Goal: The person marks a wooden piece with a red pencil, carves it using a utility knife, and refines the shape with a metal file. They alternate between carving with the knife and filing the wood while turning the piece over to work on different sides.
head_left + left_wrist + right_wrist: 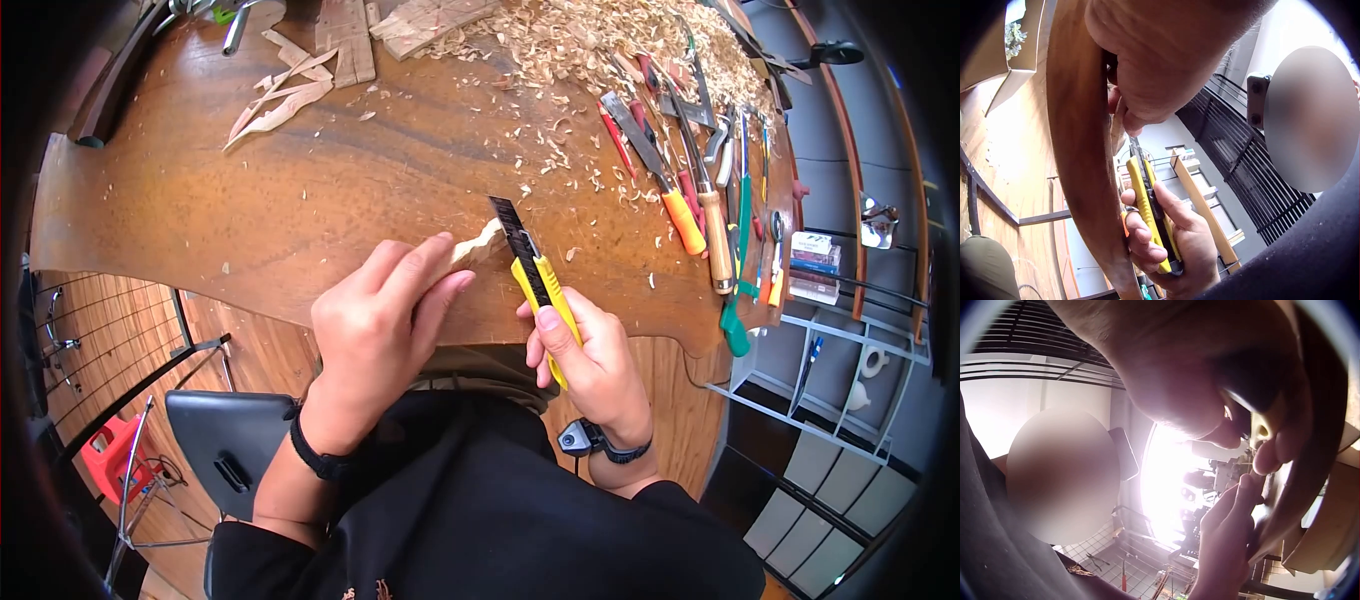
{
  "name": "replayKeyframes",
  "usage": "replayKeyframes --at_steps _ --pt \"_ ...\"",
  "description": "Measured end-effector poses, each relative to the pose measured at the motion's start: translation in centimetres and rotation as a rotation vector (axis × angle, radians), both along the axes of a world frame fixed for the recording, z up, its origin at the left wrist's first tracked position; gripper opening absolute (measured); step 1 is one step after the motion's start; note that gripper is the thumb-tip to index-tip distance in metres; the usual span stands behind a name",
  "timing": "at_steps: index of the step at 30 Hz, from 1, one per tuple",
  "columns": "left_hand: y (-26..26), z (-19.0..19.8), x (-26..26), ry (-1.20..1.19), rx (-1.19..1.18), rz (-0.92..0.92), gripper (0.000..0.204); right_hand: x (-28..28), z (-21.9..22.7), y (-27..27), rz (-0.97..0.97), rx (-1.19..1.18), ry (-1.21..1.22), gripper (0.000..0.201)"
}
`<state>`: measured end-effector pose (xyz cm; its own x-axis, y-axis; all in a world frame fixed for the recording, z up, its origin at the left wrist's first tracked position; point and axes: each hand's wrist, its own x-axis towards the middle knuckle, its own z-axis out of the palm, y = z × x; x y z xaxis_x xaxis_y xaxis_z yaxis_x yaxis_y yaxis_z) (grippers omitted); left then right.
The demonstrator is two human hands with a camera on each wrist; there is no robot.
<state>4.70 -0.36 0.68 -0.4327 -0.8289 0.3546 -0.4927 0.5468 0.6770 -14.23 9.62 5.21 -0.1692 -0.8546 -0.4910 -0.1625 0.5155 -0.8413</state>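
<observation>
My left hand (375, 310) grips a small pale piece of carved wood (476, 248) near the table's front edge, its far end jutting out past the fingers. In my right hand (590, 350) is a yellow utility knife (545, 292), thumb lying along its handle. The dark blade (508, 218) is extended and overlaps the tip of the wood in the head view. From the left wrist view, the knife (1147, 206) points up toward the wood (1119, 125), part of which is hidden behind the left hand (1166, 62).
Wood shavings (600, 45) heap at the table's back right. Chisels, files and other tools, among them an orange-handled chisel (683, 222), lie at the right. Cut wood scraps (285, 95) and boards (345, 40) sit at the back left. A black chair (225, 440) stands left of the person.
</observation>
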Motion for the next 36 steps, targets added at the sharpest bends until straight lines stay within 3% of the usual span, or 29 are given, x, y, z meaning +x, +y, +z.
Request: replayKeyframes --at_steps 28,36 --pt "0.2 0.0 -0.7 -0.026 0.045 0.043 0.020 0.0 1.6 0.0 0.136 0.136 0.187 0.029" --pt "0.1 -1.0 -0.6 -0.030 -0.083 -0.037 0.027 -0.1 1.9 -0.3 0.168 0.148 0.172 0.031"
